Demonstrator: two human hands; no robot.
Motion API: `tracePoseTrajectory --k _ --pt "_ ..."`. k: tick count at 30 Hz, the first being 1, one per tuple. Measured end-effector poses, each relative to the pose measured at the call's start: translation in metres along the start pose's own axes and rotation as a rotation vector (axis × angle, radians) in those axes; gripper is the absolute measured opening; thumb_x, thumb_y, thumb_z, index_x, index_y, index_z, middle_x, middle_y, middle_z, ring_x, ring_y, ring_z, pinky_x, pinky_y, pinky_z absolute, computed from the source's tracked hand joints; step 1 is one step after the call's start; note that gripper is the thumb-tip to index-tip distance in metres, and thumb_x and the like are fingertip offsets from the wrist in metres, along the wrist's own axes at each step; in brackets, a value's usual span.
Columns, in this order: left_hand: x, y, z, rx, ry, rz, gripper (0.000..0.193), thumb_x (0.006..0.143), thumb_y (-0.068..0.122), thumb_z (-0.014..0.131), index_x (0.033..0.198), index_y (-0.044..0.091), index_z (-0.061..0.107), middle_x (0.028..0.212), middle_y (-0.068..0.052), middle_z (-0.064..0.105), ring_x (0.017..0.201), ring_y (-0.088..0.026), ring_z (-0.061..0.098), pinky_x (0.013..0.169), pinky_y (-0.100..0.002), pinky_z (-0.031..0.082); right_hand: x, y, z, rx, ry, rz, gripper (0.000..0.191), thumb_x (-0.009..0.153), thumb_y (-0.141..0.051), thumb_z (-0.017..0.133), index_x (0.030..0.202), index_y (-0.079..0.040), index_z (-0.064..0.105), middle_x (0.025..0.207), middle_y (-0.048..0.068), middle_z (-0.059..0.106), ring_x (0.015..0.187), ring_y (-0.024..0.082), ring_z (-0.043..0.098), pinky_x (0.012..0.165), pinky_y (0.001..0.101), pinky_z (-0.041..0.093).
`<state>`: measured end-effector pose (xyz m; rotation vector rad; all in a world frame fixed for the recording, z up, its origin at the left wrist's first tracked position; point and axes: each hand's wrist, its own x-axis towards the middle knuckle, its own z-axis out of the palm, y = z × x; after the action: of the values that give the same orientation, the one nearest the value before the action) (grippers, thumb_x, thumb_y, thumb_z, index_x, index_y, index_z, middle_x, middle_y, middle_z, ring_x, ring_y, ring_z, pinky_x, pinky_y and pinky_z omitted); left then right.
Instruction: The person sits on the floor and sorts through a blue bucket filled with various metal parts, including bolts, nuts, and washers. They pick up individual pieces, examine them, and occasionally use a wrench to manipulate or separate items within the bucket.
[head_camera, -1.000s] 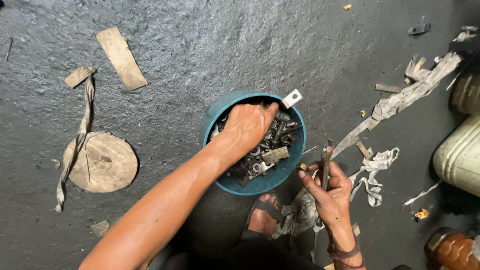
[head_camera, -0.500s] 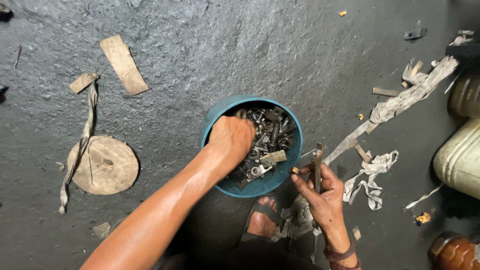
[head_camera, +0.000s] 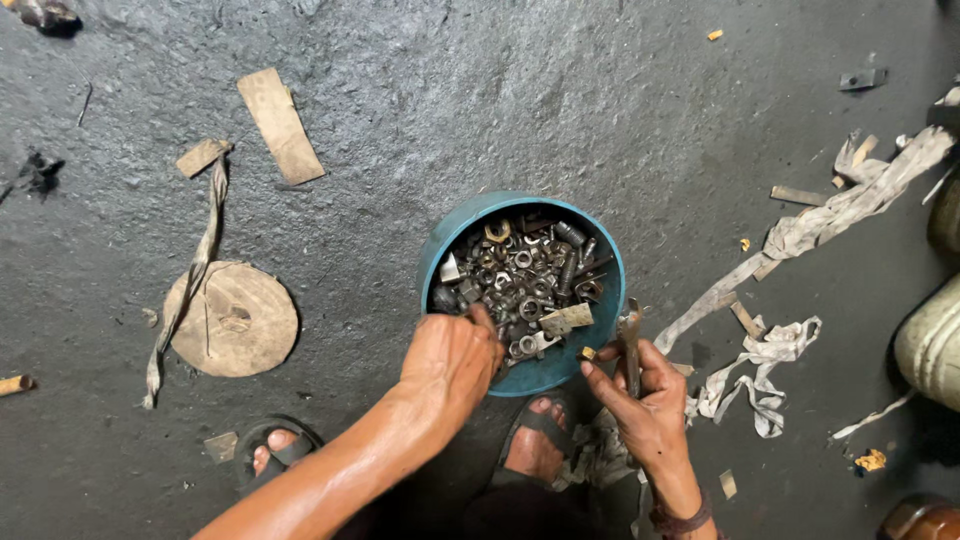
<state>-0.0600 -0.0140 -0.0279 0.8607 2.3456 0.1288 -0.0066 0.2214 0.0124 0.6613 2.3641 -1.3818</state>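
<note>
Head view: the left hand (head_camera: 452, 358) sits at the near rim of the blue bowl (head_camera: 610, 262), its grip curled with the fingertips pressed down among the nuts and bolts (head_camera: 520, 272). Whether it has closed on any one piece I cannot tell, since the knuckles hide the fingertips. The right hand (head_camera: 645, 400) is closed around a dark metal tool (head_camera: 629, 340), probably a wrench, held upright just beside the bowl's right edge, with a small brass-coloured piece (head_camera: 588, 353) pinched at its fingertips.

The step in hand looks like picking through the hardware for a fitting piece. The next move, as I judge it, calls for a fine pinch to lift one item free of the heap without spilling the rest, while the other hand keeps the tool steady.

Counting outward: one bowl, resting on the dark floor (head_camera: 480, 110); one tool; loose fasteners too many to count. Two sandalled feet show, the left foot (head_camera: 277, 447) and the right foot (head_camera: 536, 450) just below the bowl. One round wooden disc (head_camera: 235, 320) lies to the left with a cloth strip (head_camera: 195, 265) draped over it. Two flat cardboard-like scraps (head_camera: 280, 124) lie beyond it. Several pale rag strips (head_camera: 800, 225) trail off to the right, near one pale container (head_camera: 930, 345) at the frame's edge.
</note>
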Motion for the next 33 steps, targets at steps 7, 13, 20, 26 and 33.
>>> tracePoseTrajectory --k 7,13,20,26,33 --pt "0.018 -0.015 -0.020 -0.115 0.289 0.034 0.032 0.089 0.012 0.057 0.115 -0.005 0.065 0.064 -0.008 0.069 0.053 -0.020 0.068 0.043 -0.036 0.048 -0.001 0.003 0.002 0.029 -0.001 0.024 0.023 0.080 -0.005 0.083 0.098 -0.003 0.069 0.062 -0.009 0.044 0.057 0.000 0.038 0.053 0.0198 0.030" --pt "0.089 -0.025 -0.024 -0.054 0.405 -0.057 0.035 0.093 0.009 0.054 0.125 -0.003 0.060 0.064 -0.007 0.068 0.055 -0.022 0.067 0.044 -0.036 0.047 -0.001 0.006 -0.001 0.014 0.002 -0.023 0.023 0.081 -0.005 0.083 0.098 -0.002 0.069 0.063 -0.010 0.045 0.058 0.000 0.038 0.054 0.0189 0.030" --pt "0.063 -0.011 0.010 -0.043 0.263 -0.048 0.064 0.088 0.011 0.054 0.145 -0.018 0.042 0.055 -0.005 0.068 0.043 -0.016 0.064 0.040 -0.034 0.048 0.001 0.014 -0.003 0.064 0.023 0.065 0.024 0.080 -0.004 0.083 0.100 -0.002 0.069 0.061 -0.009 0.043 0.055 0.000 0.038 0.051 0.0195 0.028" --pt "0.046 -0.009 0.011 -0.032 0.271 -0.040 0.063 0.086 0.012 0.055 0.142 -0.015 0.047 0.056 -0.005 0.068 0.044 -0.016 0.065 0.045 -0.036 0.047 0.007 0.014 -0.003 0.037 0.012 -0.022 0.023 0.081 -0.005 0.083 0.099 -0.001 0.068 0.063 -0.010 0.048 0.058 -0.002 0.042 0.054 0.0179 0.033" --pt "0.074 -0.023 -0.001 -0.293 0.516 0.030 0.052 0.084 0.006 0.057 0.135 -0.008 0.059 0.060 -0.015 0.068 0.050 -0.028 0.066 0.044 -0.042 0.048 0.005 0.011 -0.006 0.046 0.034 0.008 0.025 0.080 -0.005 0.083 0.100 -0.002 0.069 0.063 -0.009 0.045 0.057 0.000 0.039 0.054 0.0191 0.030"
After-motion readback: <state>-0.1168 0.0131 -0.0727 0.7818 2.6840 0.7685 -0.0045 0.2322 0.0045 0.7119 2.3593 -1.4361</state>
